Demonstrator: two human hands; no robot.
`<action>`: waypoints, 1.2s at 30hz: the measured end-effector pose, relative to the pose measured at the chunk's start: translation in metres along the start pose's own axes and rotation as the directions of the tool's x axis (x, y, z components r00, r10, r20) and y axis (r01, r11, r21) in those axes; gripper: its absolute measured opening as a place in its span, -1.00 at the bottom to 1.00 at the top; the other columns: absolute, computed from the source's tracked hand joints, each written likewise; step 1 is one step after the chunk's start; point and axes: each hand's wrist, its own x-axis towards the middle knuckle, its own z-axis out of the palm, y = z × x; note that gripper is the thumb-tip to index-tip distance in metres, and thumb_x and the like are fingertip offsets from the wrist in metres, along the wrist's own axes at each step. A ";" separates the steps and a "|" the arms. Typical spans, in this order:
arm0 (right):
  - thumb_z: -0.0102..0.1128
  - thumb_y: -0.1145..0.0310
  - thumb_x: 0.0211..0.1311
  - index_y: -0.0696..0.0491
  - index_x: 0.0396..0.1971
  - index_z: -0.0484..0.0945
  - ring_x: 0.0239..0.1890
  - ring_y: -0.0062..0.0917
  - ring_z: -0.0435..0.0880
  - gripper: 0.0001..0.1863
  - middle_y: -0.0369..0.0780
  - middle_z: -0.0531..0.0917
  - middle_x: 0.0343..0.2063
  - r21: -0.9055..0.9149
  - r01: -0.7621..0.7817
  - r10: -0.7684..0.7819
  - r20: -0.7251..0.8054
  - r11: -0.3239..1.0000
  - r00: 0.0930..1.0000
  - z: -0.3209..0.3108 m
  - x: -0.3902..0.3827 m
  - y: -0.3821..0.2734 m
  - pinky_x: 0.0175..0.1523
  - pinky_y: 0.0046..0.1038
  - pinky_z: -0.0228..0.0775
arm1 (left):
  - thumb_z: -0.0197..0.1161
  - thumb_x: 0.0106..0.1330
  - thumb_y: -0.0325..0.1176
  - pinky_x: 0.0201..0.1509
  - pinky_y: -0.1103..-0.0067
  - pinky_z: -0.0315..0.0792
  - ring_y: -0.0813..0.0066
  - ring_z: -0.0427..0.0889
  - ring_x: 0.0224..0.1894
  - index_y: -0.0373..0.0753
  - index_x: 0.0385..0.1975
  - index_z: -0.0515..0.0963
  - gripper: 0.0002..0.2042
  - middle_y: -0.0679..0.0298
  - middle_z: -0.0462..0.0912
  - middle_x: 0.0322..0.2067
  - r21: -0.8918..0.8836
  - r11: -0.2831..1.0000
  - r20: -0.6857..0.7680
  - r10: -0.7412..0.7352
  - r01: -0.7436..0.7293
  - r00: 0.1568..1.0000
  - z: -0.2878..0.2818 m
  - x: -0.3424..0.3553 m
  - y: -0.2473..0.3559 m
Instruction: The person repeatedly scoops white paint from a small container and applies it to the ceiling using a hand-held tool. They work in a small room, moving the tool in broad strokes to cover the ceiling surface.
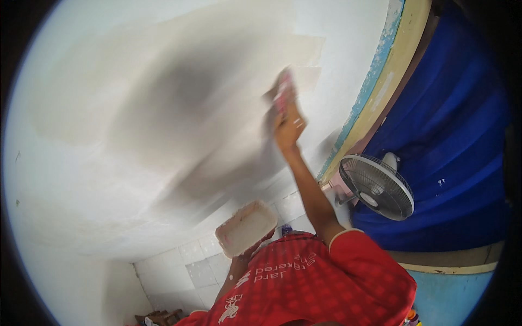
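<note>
High on the white plastered wall, my right hand grips a pink-and-grey hand tool, blurred by motion and against or just off the surface, with dark shadows beside it. My left hand, mostly hidden behind a shallow rectangular tray, holds that tray low in front of my red-shirted chest. The tray is pale and smeared, with whitish material in it.
A pedestal fan stands close to my right arm, before a large blue curtain. Blue and cream painted trim runs along the wall's right side. White tiles line the lower area; some brown items lie at the bottom.
</note>
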 end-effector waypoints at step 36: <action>0.32 0.52 0.23 0.09 -0.03 0.71 -0.34 -0.39 0.76 -0.71 -0.16 0.79 -0.31 0.416 -0.502 -0.399 0.905 0.758 0.147 -0.213 -0.084 -0.157 -0.18 -0.41 0.54 | 0.21 0.40 0.02 0.16 0.33 0.47 0.33 0.56 0.06 -0.15 0.13 0.49 -0.54 0.25 0.62 0.01 0.008 0.993 -0.147 0.117 -0.117 0.982 -0.016 -0.082 0.029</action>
